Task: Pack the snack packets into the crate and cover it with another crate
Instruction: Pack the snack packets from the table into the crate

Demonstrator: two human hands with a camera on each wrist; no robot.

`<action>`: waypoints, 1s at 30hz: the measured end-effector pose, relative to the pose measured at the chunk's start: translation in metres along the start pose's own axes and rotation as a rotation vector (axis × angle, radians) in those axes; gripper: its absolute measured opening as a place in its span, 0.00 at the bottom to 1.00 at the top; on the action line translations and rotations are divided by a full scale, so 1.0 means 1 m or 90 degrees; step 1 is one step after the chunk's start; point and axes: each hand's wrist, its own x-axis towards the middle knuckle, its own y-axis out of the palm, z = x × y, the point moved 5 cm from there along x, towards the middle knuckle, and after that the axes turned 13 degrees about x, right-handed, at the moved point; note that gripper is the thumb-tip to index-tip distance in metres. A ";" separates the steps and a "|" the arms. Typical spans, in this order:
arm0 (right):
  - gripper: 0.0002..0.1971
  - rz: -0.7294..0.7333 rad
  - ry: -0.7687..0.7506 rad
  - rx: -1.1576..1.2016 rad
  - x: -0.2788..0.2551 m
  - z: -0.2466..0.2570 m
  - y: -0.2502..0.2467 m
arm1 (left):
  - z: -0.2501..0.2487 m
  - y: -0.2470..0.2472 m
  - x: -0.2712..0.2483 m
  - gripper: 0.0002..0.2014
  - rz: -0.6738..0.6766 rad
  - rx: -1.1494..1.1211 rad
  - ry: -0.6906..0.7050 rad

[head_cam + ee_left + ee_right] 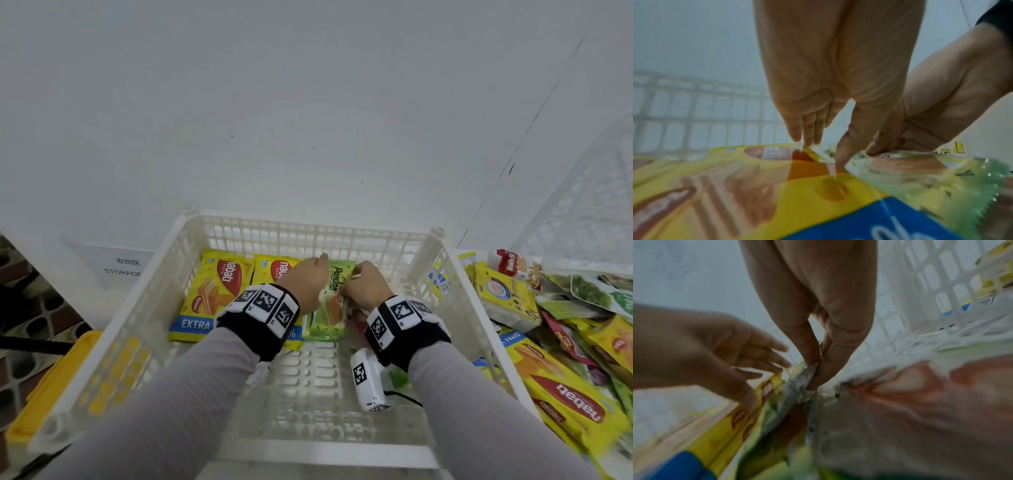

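the right hand [366, 284] sits inside the white crate [459, 294], its thumb and fingers [824, 368] pinched on the upper edge of a green pandan packet [330, 308]. in the right wrist view the pinch closes on a thin foil edge, though blur hides exactly how much of the packet is caught. the left hand [306, 281] is just beside it, fingers [807, 129] straight and close together, tips pointing down to the top edge of the second yellow wafer packet [277, 269], which lies against the green one; whether they press it or only touch cannot be told. it holds nothing.

the green packet lies on the crate floor near the far wall, third in a row. to its left is the second yellow packet, mostly hidden under the left wrist, and further left a first yellow wafer packet [210, 294] with a blue "extra" band. under the right wrist a pale packet with reddish print [920, 394] shows, too blurred to read. the near half of the crate floor is bare lattice.

outside the crate to the right, a loose pile of snack packets [565, 342] lies on the bench, yellow, green and red ones overlapping. above them at the right edge stands another white crate [582, 198], tilted. to the left a paper sign reading "storage" [120, 267] lies on the white surface, and a yellow object [51, 387] shows through the crate's left wall.
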 end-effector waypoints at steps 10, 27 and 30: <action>0.23 0.030 -0.058 -0.207 -0.005 0.012 -0.010 | -0.014 0.017 -0.002 0.32 0.047 0.130 0.108; 0.16 0.033 0.076 -0.109 0.000 -0.012 -0.049 | -0.014 0.023 0.000 0.41 0.084 0.215 0.113; 0.09 0.023 0.101 -0.032 0.004 -0.018 -0.050 | -0.013 0.023 0.000 0.41 0.083 0.211 0.118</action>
